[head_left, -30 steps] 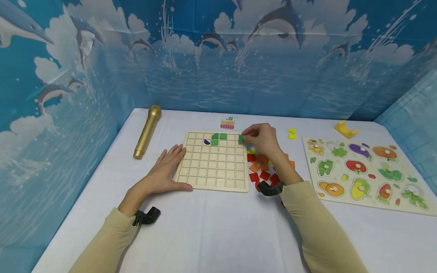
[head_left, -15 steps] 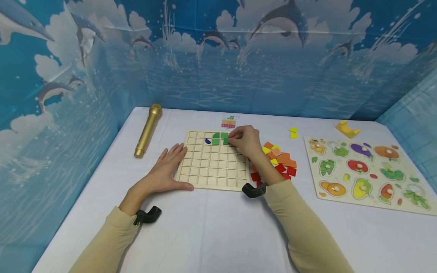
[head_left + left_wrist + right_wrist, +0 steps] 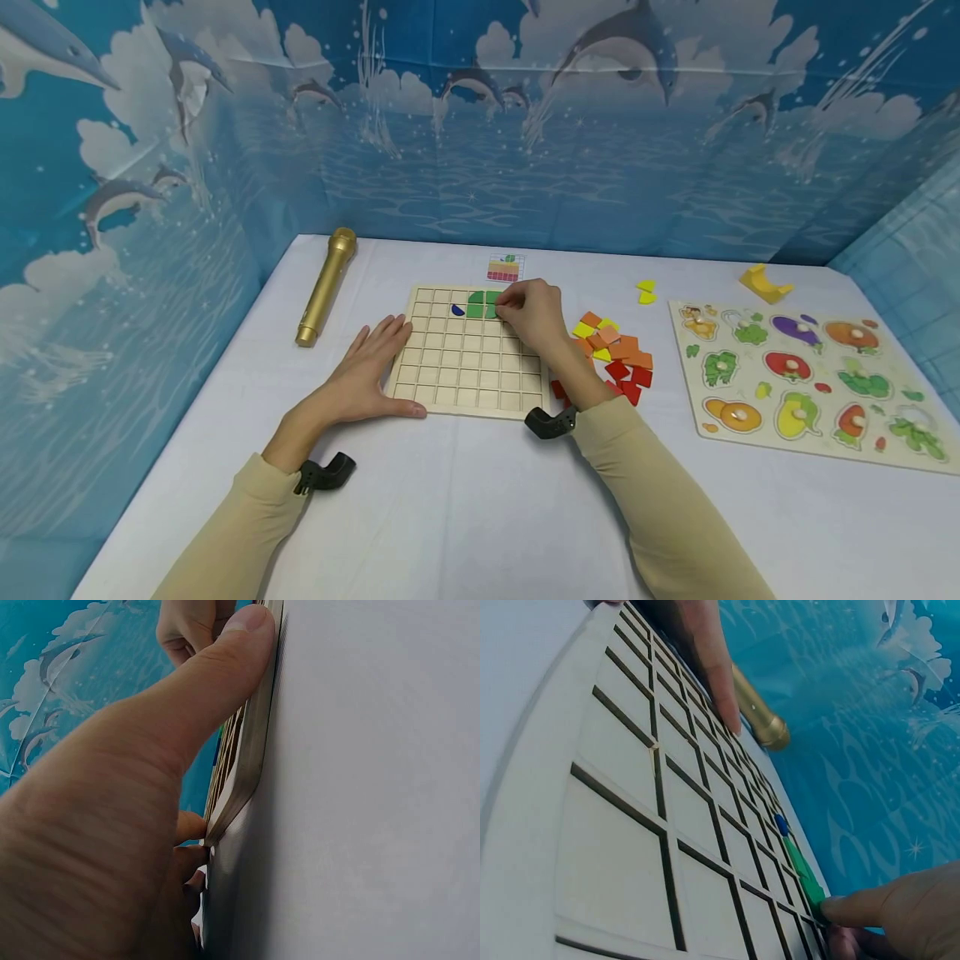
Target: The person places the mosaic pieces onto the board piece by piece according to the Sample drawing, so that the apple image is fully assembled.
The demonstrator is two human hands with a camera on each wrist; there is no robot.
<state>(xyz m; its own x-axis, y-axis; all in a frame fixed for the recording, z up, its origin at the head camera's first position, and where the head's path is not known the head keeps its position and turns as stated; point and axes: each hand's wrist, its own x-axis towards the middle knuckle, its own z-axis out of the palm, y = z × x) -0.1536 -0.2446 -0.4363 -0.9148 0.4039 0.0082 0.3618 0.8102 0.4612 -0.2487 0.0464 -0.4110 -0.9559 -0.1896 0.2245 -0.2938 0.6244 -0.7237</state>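
A pale wooden board (image 3: pixel 471 360) with a square grid lies flat on the white table. My left hand (image 3: pixel 367 371) rests against its left side with fingers spread, and the thumb touches the front edge. At the board's back row, my right hand (image 3: pixel 534 315) has thumb and fingertips together on a green tile (image 3: pixel 491 311), which they partly hide. Other green tiles (image 3: pixel 476 298) sit in neighbouring cells, one with a rounded corner. A small dark blue half-round piece (image 3: pixel 457 310) lies just left of them. In the right wrist view, fingertips meet the green pieces (image 3: pixel 810 889).
Loose red, orange and yellow tiles (image 3: pixel 621 348) are heaped right of the board. Behind it lies a small printed card (image 3: pixel 506 267). A gold microphone (image 3: pixel 326 287) is at left; a vegetable peg puzzle (image 3: pixel 810 375), yellow pieces (image 3: pixel 647 292) and a yellow curved block (image 3: pixel 765 284) are at right.
My right hand has carried a green tile leftward from the board's back right corner to the cells beside the other green tiles. My left hand stays at the board's edge.
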